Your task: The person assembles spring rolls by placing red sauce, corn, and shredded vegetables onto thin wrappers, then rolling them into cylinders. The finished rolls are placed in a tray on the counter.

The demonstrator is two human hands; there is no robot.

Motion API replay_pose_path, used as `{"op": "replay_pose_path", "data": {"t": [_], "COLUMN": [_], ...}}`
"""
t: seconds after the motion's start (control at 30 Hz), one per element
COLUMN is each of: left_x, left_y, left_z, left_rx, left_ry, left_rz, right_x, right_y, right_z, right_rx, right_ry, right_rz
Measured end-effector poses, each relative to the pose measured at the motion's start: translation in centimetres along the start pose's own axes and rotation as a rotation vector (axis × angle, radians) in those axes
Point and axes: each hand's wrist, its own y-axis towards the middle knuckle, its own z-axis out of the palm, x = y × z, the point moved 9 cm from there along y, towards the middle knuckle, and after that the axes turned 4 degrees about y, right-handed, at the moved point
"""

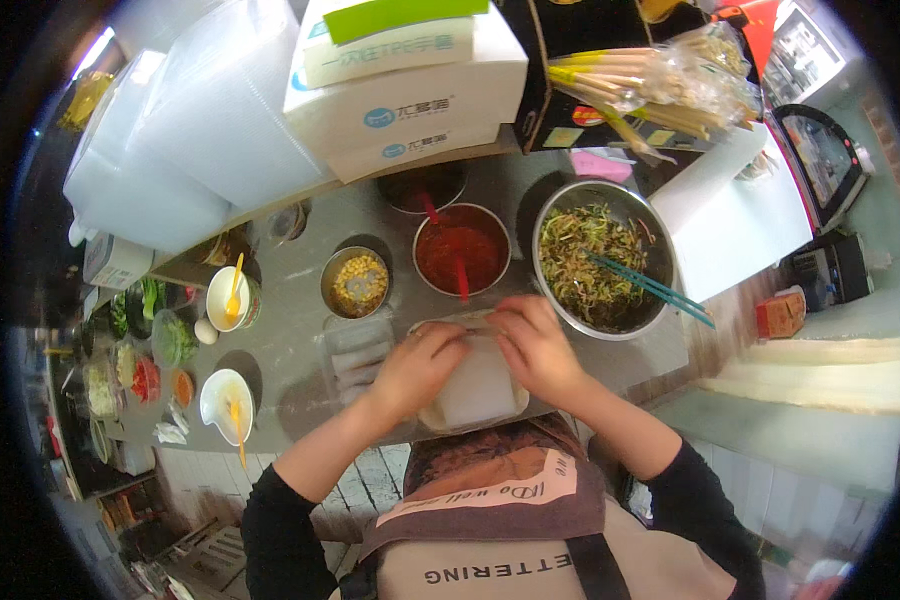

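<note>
Close in front of my body lies a pale, rounded rectangular tray or sheet with a smooth white rectangle on it. My left hand reaches over its far left part, fingers bent and tips turned inward. Opposite it, my right hand curls over the far right corner with bent fingers. Between the fingertips, along the far edge, both hands pinch something too covered to make out. A clear plastic box holding several pale rolls sits just left of my left hand.
Beyond my hands stand a bowl of red sauce and a bowl of yellow kernels. A large steel bowl of shredded vegetables with green tongs stands right. White bowls with yellow spoons are left; cartons fill the shelf behind.
</note>
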Motion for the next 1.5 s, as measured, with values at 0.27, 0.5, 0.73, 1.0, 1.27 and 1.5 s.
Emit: {"op": "replay_pose_path", "data": {"t": [0.27,0.5,0.73,1.0,1.27,1.5], "left_x": [3.7,1.4,-1.4,3.8,5.3,5.2], "left_y": [1.4,-3.6,-7.2,-13.2,-12.5,-13.3], "left_z": [0.7,1.0,0.3,-1.1,-5.9,-4.4], "left_rx": [0.025,-0.101,-0.411,-0.527,-0.333,-0.359], "left_ry": [-0.253,-1.251,-1.863,-1.352,0.278,0.348], "left_rz": [-0.266,-0.765,-0.650,-0.904,-0.529,-0.565], "right_x": [1.0,-0.9,2.5,3.5,5.5,7.7], "right_y": [-3.2,-4.3,-2.0,1.5,9.1,6.9], "right_z": [-2.9,2.1,9.4,15.0,16.5,18.6], "right_rx": [-0.054,0.104,0.508,0.664,0.631,0.433], "right_ry": [0.080,0.853,1.308,1.081,0.107,-0.432], "right_rz": [0.070,0.536,0.647,0.695,-0.031,-0.466]}}
